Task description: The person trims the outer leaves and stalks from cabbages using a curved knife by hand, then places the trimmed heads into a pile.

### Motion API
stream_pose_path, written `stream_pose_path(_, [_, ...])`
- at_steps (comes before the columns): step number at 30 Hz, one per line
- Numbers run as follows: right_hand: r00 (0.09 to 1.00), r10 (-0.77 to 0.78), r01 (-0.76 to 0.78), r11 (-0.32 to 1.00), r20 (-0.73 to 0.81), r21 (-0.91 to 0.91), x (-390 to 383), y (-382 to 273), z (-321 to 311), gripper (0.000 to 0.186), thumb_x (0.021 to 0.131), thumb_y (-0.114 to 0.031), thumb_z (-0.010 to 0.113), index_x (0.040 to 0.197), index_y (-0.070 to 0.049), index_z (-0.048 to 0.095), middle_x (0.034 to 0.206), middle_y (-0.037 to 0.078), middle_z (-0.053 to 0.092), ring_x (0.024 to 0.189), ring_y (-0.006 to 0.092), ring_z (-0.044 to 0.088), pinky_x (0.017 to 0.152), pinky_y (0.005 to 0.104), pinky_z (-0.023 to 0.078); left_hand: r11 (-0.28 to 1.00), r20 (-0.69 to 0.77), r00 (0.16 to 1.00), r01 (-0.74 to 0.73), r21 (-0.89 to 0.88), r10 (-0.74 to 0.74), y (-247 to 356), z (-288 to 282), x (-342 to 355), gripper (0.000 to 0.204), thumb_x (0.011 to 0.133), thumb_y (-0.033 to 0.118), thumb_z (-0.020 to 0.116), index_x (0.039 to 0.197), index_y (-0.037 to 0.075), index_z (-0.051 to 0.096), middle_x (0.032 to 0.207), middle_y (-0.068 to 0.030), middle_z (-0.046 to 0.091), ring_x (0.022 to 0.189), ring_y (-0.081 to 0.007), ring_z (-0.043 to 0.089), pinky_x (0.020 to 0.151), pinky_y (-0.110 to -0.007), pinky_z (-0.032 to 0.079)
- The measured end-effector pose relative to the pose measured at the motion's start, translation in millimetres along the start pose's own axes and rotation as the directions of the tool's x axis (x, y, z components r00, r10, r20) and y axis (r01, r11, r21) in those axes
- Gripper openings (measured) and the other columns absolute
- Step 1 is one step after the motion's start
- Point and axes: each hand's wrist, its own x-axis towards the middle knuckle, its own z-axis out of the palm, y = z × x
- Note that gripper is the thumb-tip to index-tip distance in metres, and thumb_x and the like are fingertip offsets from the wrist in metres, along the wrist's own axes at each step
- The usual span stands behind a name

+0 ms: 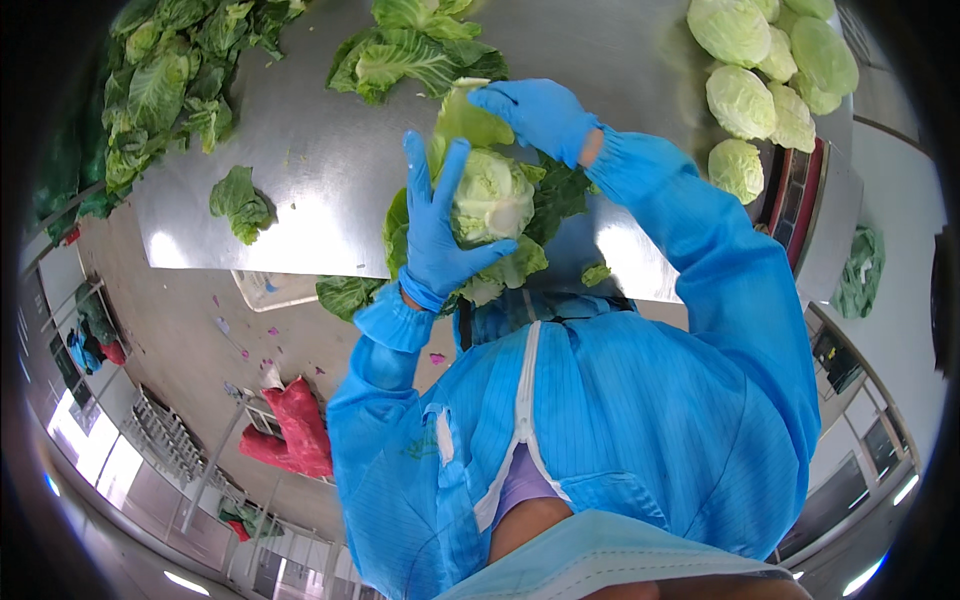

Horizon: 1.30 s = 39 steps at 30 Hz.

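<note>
A pale green cabbage point(492, 200) sits near the front edge of the metal table, with loose outer leaves spread around it. My left hand point(438, 235), in a blue glove, braces its left side, the thumb across its front and the fingers stretched upward. Beyond the head, my gloved right hand point(540, 112) pinches the top of an outer cabbage leaf point(468, 122) that stands up from the cabbage's far side. Darker leaves point(560, 200) lie at the cabbage's right, partly under it.
Trimmed cabbages point(741, 102) are grouped at the table's far right. Stripped leaves point(165, 85) pile up at the far left, and more leaves point(405, 58) lie beyond my hands. A single leaf point(240, 205) rests on the steel table point(310, 190). A red sack point(295, 430) stands below, left.
</note>
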Motion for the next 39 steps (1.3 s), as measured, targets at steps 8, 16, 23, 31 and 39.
stream_pose_path(8, [0.968,0.054,0.048,0.918,-0.243,0.394,-86,-4,47,0.062,0.1,-0.048,0.041,0.15,-0.014,0.028,0.057,0.014,0.058,0.046,0.0253,0.055,0.047,0.0389,0.044,0.844,-0.371,0.84,0.174,-0.507,-0.395,-1,46,-40,0.107,0.061,0.012,0.091,0.145,0.002,0.025,0.148,-0.0144,0.032,0.135,-0.0277,0.034,0.115,-0.039,0.027])
stream_pose_path(16, [0.993,0.004,0.003,0.999,-0.119,0.051,-118,-26,65,0.076,0.098,-0.057,0.036,0.154,-0.011,0.012,0.057,0.019,0.056,0.048,0.0361,0.056,0.047,0.0464,0.041,0.875,-0.401,0.824,0.213,-0.435,-0.4,2,52,-43,0.106,0.063,0.016,0.091,0.145,0.002,0.025,0.148,-0.0144,0.029,0.136,-0.0279,0.032,0.115,-0.04,0.026])
stream_pose_path(23, [0.995,0.01,-0.007,1.0,-0.097,0.027,-118,-30,61,0.076,0.098,-0.057,0.037,0.154,-0.013,0.01,0.057,0.02,0.057,0.05,0.0365,0.057,0.049,0.0454,0.043,0.937,-0.397,0.857,0.244,-0.249,-0.329,5,49,-42,0.11,0.06,0.017,0.09,0.148,0.004,0.024,0.147,-0.0157,0.028,0.136,-0.0312,0.032,0.114,-0.041,0.027])
stream_pose_path(31, [0.965,-0.035,0.027,0.999,-0.258,-0.034,-113,-37,67,0.07,0.097,-0.051,0.046,0.154,-0.022,0.018,0.064,0.016,0.061,0.054,0.0347,0.06,0.05,0.0429,0.046,0.949,-0.453,0.839,0.216,-0.231,-0.301,2,59,-42,0.11,0.062,0.02,0.089,0.148,0.003,0.023,0.148,-0.0169,0.027,0.137,-0.0332,0.03,0.114,-0.043,0.027])
stream_pose_path(39, [0.925,-0.117,0.098,0.993,-0.363,-0.072,-109,-33,64,0.059,0.095,-0.046,0.053,0.148,-0.025,0.037,0.08,0.017,0.067,0.066,0.0332,0.066,0.058,0.0391,0.051,0.974,-0.554,0.803,0.209,-0.087,-0.222,3,72,-44,0.112,0.063,0.031,0.09,0.147,0.002,0.022,0.148,-0.0193,0.028,0.138,-0.036,0.027,0.115,-0.045,0.024])
